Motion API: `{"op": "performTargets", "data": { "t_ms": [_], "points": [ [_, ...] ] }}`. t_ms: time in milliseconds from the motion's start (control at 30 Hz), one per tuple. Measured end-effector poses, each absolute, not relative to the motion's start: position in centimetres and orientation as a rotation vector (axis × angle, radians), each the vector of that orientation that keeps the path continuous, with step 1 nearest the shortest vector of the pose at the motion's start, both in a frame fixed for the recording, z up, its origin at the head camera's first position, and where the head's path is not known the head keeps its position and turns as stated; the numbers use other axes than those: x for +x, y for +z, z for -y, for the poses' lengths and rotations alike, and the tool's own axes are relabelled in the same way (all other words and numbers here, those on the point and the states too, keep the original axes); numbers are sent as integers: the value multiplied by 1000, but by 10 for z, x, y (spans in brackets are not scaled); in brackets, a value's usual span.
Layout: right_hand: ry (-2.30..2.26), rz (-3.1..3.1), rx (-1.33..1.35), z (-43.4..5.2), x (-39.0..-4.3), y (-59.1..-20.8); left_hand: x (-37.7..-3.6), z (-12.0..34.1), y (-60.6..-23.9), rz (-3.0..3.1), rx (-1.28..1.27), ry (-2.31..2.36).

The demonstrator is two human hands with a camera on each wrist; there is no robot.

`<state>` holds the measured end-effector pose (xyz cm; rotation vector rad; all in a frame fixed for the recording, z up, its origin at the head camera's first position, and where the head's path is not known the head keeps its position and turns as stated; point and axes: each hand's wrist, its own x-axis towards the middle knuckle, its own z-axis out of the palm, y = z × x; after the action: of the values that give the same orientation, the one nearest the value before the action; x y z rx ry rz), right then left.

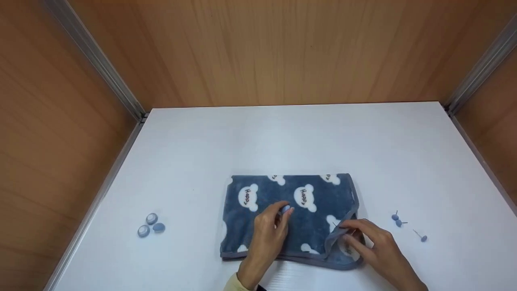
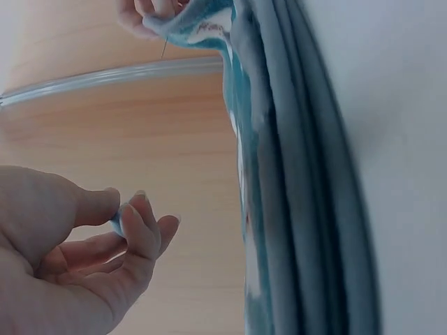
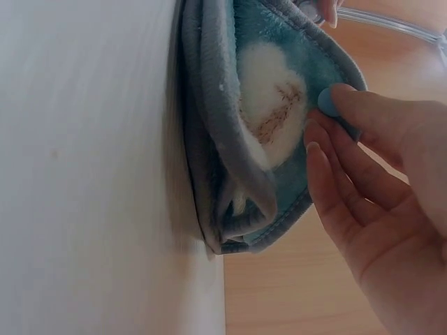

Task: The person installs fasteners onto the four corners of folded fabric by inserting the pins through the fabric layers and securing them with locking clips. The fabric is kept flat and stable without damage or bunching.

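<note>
A folded blue fleece blanket [image 1: 325, 198] with white bear-head prints lies on the white table. Above it, my left hand [image 1: 267, 232] pinches a small round blue cap [image 1: 285, 209] between thumb and fingers. My right hand [image 1: 373, 242] grips the near right corner of the blanket, lifted and folded back. Under the right thumb, in the right wrist view, is the round blue head of a pin [image 3: 328, 102], pressed against the cloth. The thin metal shaft [image 2: 165, 48] pokes out past the fabric in the left wrist view.
Three round blue caps [image 1: 152, 218] sit together on the table [image 1: 194, 153] at the left. Three blue-headed pins [image 1: 423, 238] lie at the right, their thin shafts showing. Wooden panels [image 1: 282, 52] with metal edge rails enclose the table at the back and sides.
</note>
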<state>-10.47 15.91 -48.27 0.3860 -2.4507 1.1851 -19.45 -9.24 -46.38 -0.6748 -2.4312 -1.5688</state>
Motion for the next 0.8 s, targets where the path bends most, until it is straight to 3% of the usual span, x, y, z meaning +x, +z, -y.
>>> {"op": "performTargets", "data": {
  "t_ms": [800],
  "points": [
    [1166, 2457, 440, -160, -104, -482, -177, 54, -468, 2498, -732, -2044]
  ]
}}
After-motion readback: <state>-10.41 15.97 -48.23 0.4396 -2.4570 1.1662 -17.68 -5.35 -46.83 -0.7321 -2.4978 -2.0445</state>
